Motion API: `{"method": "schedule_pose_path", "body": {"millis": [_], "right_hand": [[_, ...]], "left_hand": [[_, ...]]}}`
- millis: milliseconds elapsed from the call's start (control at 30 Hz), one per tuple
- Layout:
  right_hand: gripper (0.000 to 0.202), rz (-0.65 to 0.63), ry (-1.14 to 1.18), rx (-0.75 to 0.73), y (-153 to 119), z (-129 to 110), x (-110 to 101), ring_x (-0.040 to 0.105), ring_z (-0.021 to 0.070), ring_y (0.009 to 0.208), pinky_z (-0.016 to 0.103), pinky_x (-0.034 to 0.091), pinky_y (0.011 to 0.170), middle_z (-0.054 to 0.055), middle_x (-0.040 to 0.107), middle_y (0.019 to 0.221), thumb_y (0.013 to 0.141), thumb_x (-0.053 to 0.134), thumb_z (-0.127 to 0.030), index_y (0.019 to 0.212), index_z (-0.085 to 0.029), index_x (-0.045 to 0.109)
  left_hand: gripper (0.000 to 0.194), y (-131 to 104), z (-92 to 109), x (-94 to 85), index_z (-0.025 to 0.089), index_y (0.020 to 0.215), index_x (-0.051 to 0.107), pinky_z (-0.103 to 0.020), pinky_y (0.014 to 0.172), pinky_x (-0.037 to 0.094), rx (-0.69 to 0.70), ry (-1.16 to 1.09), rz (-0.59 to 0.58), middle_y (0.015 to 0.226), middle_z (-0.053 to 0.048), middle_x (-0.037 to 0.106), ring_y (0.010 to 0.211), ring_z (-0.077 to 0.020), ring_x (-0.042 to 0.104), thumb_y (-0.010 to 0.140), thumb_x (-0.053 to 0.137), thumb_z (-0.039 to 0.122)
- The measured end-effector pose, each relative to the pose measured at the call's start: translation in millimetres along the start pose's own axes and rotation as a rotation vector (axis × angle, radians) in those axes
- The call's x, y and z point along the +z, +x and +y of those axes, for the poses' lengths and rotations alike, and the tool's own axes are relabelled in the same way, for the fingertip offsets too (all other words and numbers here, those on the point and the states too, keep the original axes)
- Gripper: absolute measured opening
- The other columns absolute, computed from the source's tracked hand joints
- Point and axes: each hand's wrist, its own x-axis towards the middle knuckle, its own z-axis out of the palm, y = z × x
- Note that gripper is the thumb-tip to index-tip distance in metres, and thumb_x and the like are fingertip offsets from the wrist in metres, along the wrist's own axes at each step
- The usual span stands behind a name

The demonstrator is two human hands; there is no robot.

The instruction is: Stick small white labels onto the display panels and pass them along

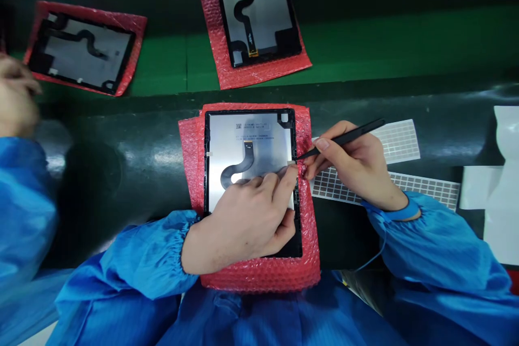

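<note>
Near the middle of the front edge of the dark surface (121, 146), a flat screen panel (267, 154) lies face down or up, I cannot tell, on pink bubble wrap (263, 275). A bendy black ribbon (248, 157) curls across its shiny gray side. The left hand (247, 221) rests on top of the panel. Its fingers (287, 179) are loose and a bit bent, not closed around anything, and one reaches the panel's right side, by a small pale tab (291, 162). The right hand (357, 162) holds black tweezers (348, 136) like a pencil, its fingers (330, 148) closed on them. The thin tip is right by the panel's right side, close to the tab; I cannot tell if it touches. A blue band (401, 212) goes around the right wrist.

Under and beside the right hand are two sheets of little squares, an upper sheet (401, 143) and a lower sheet (430, 189). White paper (505, 200) lies toward the right edge. Across the back runs a green strip (365, 54), with a middle panel (270, 13) and a left panel (97, 59), each on pink wrap. Another person's hand (16, 97) is at the far left, blurry.
</note>
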Motion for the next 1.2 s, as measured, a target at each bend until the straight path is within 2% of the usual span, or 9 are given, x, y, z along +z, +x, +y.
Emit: {"method": "schedule_pose_path", "body": {"millis": [167, 333, 467, 600, 700, 800, 967, 1100, 1200], "right_hand": [[0.028, 0.032, 0.03, -0.045, -1, 3, -2, 0.078, 0.0217, 0.056, 0.029, 0.064, 0.048, 0.002, 0.079, 0.073, 0.094, 0.077, -0.044, 0.091, -0.022, 0.06], [0.023, 0.184, 0.073, -0.156, 7, 7, -6, 0.074, 0.02, 0.049, 0.029, 0.06, 0.044, -0.001, 0.075, 0.067, 0.095, 0.074, -0.041, 0.091, -0.022, 0.061], [0.024, 0.348, 0.062, -0.222, 19, 19, -18, 0.071, 0.0178, 0.045, 0.026, 0.055, 0.041, -0.002, 0.073, 0.063, 0.093, 0.074, -0.041, 0.087, -0.022, 0.06], [0.027, 0.46, 0.11, -0.212, 27, 32, -29, 0.068, 0.0164, 0.042, 0.024, 0.053, 0.04, -0.002, 0.07, 0.058, 0.089, 0.077, -0.04, 0.087, -0.021, 0.058], [0.029, 0.483, 0.112, -0.216, 28, 33, -30, 0.067, 0.0163, 0.041, 0.024, 0.054, 0.04, -0.001, 0.07, 0.057, 0.083, 0.081, -0.039, 0.085, -0.019, 0.059], [0.03, 0.492, 0.096, -0.215, 29, 31, -28, 0.066, 0.0173, 0.04, 0.024, 0.054, 0.038, 0.001, 0.07, 0.055, 0.078, 0.083, -0.037, 0.084, -0.018, 0.061], [0.029, 0.484, 0.092, -0.212, 30, 30, -31, 0.068, 0.0192, 0.04, 0.024, 0.055, 0.038, 0.003, 0.07, 0.054, 0.076, 0.083, -0.036, 0.084, -0.018, 0.062], [0.03, 0.49, 0.1, -0.214, 30, 31, -33, 0.067, 0.0198, 0.039, 0.025, 0.055, 0.038, 0.002, 0.069, 0.053, 0.075, 0.084, -0.038, 0.083, -0.019, 0.061], [0.026, 0.47, 0.115, -0.203, 29, 29, -33, 0.068, 0.0202, 0.04, 0.025, 0.056, 0.04, 0.003, 0.07, 0.055, 0.077, 0.083, -0.033, 0.084, -0.019, 0.063]], "left_hand": [[0.063, -1, -2, 1.5, 0.0, 0.15, 0.045, -0.042, 0.054, 0.055, -0.018, -0.012, 0.015, 0.112, -0.014, 0.073, 0.084, -0.028, 0.073, 0.095, 0.049, 0.03], [0.065, 2, -2, 5.1, 0.001, 0.15, 0.044, -0.043, 0.057, 0.055, -0.065, -0.014, 0.016, 0.11, -0.016, 0.075, 0.077, -0.0287, 0.073, 0.094, 0.051, 0.034], [0.065, -7, -9, -5.9, 0.009, 0.152, 0.042, -0.038, 0.059, 0.051, -0.091, -0.088, 0.018, 0.101, -0.009, 0.076, 0.07, -0.0242, 0.071, 0.096, 0.055, 0.039], [0.035, -41, -35, -19.9, 0.019, 0.115, 0.062, -0.031, 0.052, 0.036, -0.457, -0.104, 0.139, 0.069, 0.001, 0.066, 0.052, -0.0161, 0.057, 0.1, 0.057, 0.051], [0.033, -69, -59, -18.6, 0.02, 0.091, 0.06, -0.031, 0.057, 0.032, -0.715, -0.116, 0.115, 0.063, 0.001, 0.059, 0.055, -0.0161, 0.053, 0.102, 0.054, 0.051], [0.028, -86, -71, -8.3, 0.02, 0.091, 0.059, -0.031, 0.064, 0.036, -0.684, -0.378, 0.064, 0.075, -0.001, 0.063, 0.066, -0.0166, 0.056, 0.106, 0.047, 0.039], [0.021, -89, -63, 7.3, 0.02, 0.086, 0.055, -0.031, 0.073, 0.037, -0.593, -0.675, 0.263, 0.084, -0.001, 0.058, 0.077, -0.0154, 0.05, 0.104, 0.049, 0.028], [0.026, -81, -58, 14.5, 0.021, 0.083, 0.045, -0.029, 0.071, 0.038, -0.6, -0.804, 0.426, 0.082, 0.0, 0.05, 0.075, -0.0143, 0.045, 0.105, 0.045, 0.034], [0.022, -72, -60, 19.4, 0.022, 0.095, 0.047, -0.027, 0.066, 0.039, -0.62, -0.949, 0.488, 0.081, 0.002, 0.052, 0.07, -0.0128, 0.047, 0.103, 0.05, 0.043]]}}
